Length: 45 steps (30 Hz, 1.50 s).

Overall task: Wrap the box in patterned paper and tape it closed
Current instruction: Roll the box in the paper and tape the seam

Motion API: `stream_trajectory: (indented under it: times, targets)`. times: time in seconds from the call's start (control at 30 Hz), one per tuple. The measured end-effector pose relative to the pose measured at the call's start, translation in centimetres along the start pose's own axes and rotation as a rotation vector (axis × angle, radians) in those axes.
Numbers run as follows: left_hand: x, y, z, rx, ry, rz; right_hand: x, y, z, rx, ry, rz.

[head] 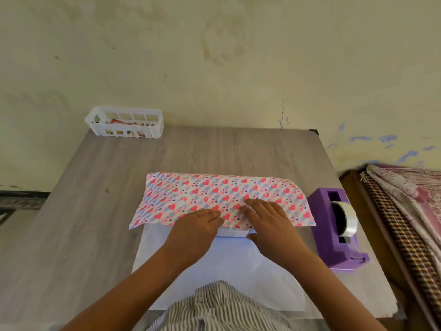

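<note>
**Far flap folded over box, both hands pressing it flat**

Box (235,232) at worktop (95,187) centre, near front edge, almost fully hidden: only a thin blue-white strip shows between the 2 hands, just under the flap's lip. Patterned paper (214,194) folded from far side toward the body, heart print up, white reverse spread out on the near side under the forearms. Left hand (198,225) and right hand (267,216) flat on the flap's near edge, fingers straight, fingertips nearly meeting at the middle; no grip on anything, just pressing down. Prob. placed so to pin the flap tight on the box top and stop it springing back while the near half comes up.

Tape dispenser (338,230), purple, just beside the paper's right edge, within easy reach of right hand; sensible for 1-handed tear while left holds the seam. White basket (124,121) at far left corner, well apart, no obstruction.

Edges/room: flap ends overhang box on both sides, left corner lifted slightly off the sheet. Near white half lies past the front worktop edge toward the striped clothing (214,306), so little room there for lifting it. Bare worktop left of paper; right side tight w/ dispenser. Bed w/ cloth (405,199) beyond right worktop edge.
</note>
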<state>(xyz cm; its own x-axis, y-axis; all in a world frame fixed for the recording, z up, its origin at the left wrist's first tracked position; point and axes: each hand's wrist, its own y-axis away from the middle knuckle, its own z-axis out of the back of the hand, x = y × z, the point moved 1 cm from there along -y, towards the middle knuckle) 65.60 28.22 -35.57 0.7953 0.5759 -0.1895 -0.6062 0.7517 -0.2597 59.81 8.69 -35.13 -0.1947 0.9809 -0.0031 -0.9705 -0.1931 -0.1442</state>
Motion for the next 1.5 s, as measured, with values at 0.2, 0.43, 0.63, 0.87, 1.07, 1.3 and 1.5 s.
stream_trajectory:
  times: [0.2,0.43,0.63,0.87,1.07,1.3,1.5]
  targets:
    - [-0.4,1.6,-0.8,-0.02,-0.022,0.001,0.1,1.1,-1.0,-0.028,-0.017,-0.01]
    - [-0.8,-1.0,-0.2,0.113,-0.096,0.055,1.5,3.7,-1.0,-0.27,-0.094,0.082]
    - [-0.3,-3.4,-1.0,0.09,-0.156,0.032,1.6,5.5,-6.4,0.234,-0.352,0.168]
    - [0.5,-4.5,-2.6,0.067,-0.144,0.041,1.9,7.0,-10.8,0.421,-0.15,0.193]
    - [1.5,-5.4,-3.7,-0.002,-0.19,0.04,1.7,7.2,-12.0,0.326,-0.126,0.22]
    - [3.1,-7.1,-2.7,0.045,-0.192,-0.043,1.7,7.3,-12.4,0.382,-0.109,0.204]
    - [2.7,-5.0,-4.4,0.086,-0.239,-0.089,1.5,4.8,-5.8,-0.097,-0.542,-0.025]
